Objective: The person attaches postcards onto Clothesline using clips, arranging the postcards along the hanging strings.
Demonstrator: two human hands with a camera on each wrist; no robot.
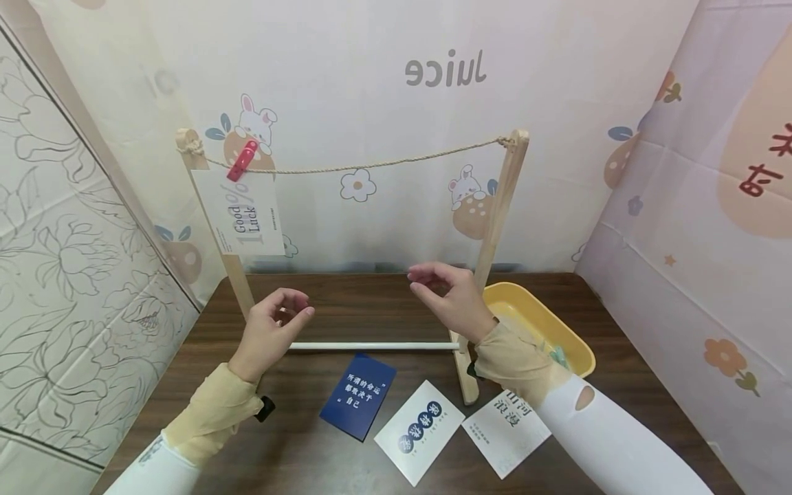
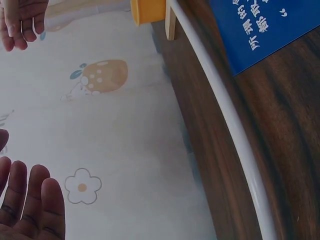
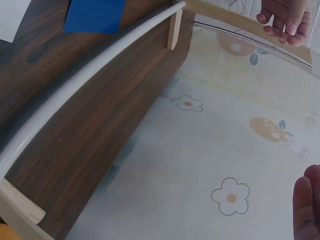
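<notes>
My left hand (image 1: 272,330) hovers near the left wooden post (image 1: 238,285), fingers loosely bent and holding nothing. Over by the right post (image 1: 500,206), my right hand (image 1: 454,295) is raised with relaxed fingers and nothing in them. Between the posts runs a twine line (image 1: 353,168), above both hands. A red clothespin (image 1: 242,161) at its left end clips a white "Good Luck" card (image 1: 213,199), which hangs tilted. Below the hands lie a blue card (image 1: 359,397), a white card with dark round marks (image 1: 396,419) and a white card with green lettering (image 1: 501,447).
A white rod (image 1: 377,346) joins the posts low down. Behind the right forearm stands a yellow basket (image 1: 578,340) holding green clothespins (image 1: 559,357). The brown table (image 1: 297,454) backs onto a printed curtain (image 1: 371,89), with patterned panels at both sides.
</notes>
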